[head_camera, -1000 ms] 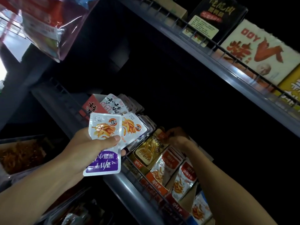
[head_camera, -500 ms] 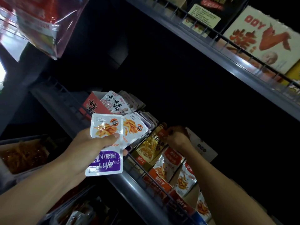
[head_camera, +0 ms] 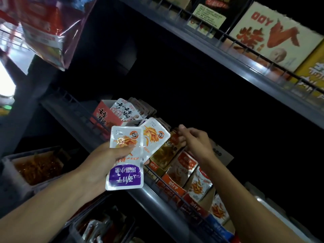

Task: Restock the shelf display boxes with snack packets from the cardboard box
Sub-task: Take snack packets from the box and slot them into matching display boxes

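Observation:
My left hand (head_camera: pixel 105 160) grips a fanned pair of white-and-purple snack packets (head_camera: pixel 125 165) in front of the middle shelf, thumb across the front one. The rear packet (head_camera: pixel 155 137) tilts to the right. My right hand (head_camera: pixel 194 141) hovers just right of that packet with its thumb up and fingers loosely curled, holding nothing. Behind the hands, display boxes on the shelf hold a gold packet (head_camera: pixel 164 155) and orange-red packets (head_camera: pixel 184 165). A red display box (head_camera: pixel 105 116) with white packets (head_camera: pixel 126 109) stands further left. The cardboard box is not in view.
A wire rail (head_camera: pixel 168 188) runs along the middle shelf's front edge. The upper shelf (head_camera: pixel 245 67) carries large snack boxes (head_camera: pixel 273 32). A clear bag (head_camera: pixel 50 28) hangs at top left. A tray of orange snacks (head_camera: pixel 36 165) sits lower left; more packets (head_camera: pixel 94 228) lie below.
My right hand has drawn back out of the gold-packet display box and moved left toward the packets in my left hand. The left hand stays put.

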A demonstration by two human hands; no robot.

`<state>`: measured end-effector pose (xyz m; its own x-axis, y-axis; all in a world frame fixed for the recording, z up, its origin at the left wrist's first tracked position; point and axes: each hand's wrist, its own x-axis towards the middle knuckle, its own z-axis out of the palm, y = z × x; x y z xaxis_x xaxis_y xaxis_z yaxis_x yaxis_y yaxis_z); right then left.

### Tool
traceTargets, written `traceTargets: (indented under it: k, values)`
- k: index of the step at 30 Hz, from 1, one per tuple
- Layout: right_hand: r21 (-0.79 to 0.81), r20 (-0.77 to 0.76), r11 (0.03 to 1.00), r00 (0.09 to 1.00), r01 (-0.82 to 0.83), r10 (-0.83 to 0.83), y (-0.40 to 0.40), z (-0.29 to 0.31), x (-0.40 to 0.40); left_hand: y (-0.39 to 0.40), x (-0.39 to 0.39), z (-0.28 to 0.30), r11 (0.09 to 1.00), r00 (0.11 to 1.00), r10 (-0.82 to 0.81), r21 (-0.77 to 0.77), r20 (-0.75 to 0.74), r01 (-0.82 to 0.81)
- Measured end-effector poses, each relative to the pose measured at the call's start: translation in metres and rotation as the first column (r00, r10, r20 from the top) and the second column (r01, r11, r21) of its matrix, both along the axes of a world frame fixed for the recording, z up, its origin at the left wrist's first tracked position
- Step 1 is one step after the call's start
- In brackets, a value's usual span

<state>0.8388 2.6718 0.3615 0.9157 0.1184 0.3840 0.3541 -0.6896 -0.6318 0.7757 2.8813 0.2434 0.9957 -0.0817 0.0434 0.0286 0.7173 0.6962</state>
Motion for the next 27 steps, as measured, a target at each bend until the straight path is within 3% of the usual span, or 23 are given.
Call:
traceTargets:
  k: [3, 7, 10, 12, 14, 17, 21, 24, 27]
  values:
    - [0.137, -0.310, 0.973, 0.925, -0.186, 0.221, 0.014, -0.004, -0.039, -0.004, -0.014, 0.004, 0.996, 0.996, -0.087, -0.026, -0.011, 0.086]
    - [0.209, -0.401, 0.958, 0.876, -0.195, 0.266, 0.010, -0.008, -0.063, -0.005, -0.030, 0.005, 0.994, 0.991, -0.090, 0.049, -0.095, 0.095]
    - [0.212, -0.517, 0.946, 0.793, -0.244, 0.321, 0.008, -0.011, -0.079, -0.007, -0.052, 0.003, 0.962, 0.980, -0.194, 0.188, -0.041, 0.198]
    - [0.203, -0.577, 0.938, 0.740, -0.280, 0.346, 0.013, -0.018, -0.089, -0.015, -0.065, 0.001, 0.949, 0.985, -0.170, 0.266, -0.025, 0.170]
    - [0.253, -0.575, 0.939, 0.745, -0.232, 0.339, 0.020, -0.027, -0.100, -0.026, -0.073, 0.000, 0.959, 0.998, -0.047, 0.278, -0.031, 0.054]
    - [0.326, -0.515, 0.933, 0.799, -0.153, 0.311, 0.025, -0.042, -0.120, -0.034, -0.073, -0.001, 0.978, 0.976, 0.165, 0.148, -0.140, -0.144]
    - [0.263, -0.463, 0.945, 0.833, -0.196, 0.302, 0.032, -0.066, -0.134, -0.039, -0.076, 0.002, 0.990, 0.966, 0.129, -0.019, -0.224, -0.136]
    - [0.201, -0.461, 0.956, 0.840, -0.215, 0.285, 0.024, -0.059, -0.135, -0.035, -0.079, 0.003, 0.997, 0.982, 0.072, 0.046, -0.173, -0.065]
    - [0.180, -0.519, 0.954, 0.801, -0.240, 0.300, 0.012, -0.048, -0.132, -0.019, -0.077, 0.003, 0.980, 0.989, 0.118, 0.172, -0.087, -0.102]
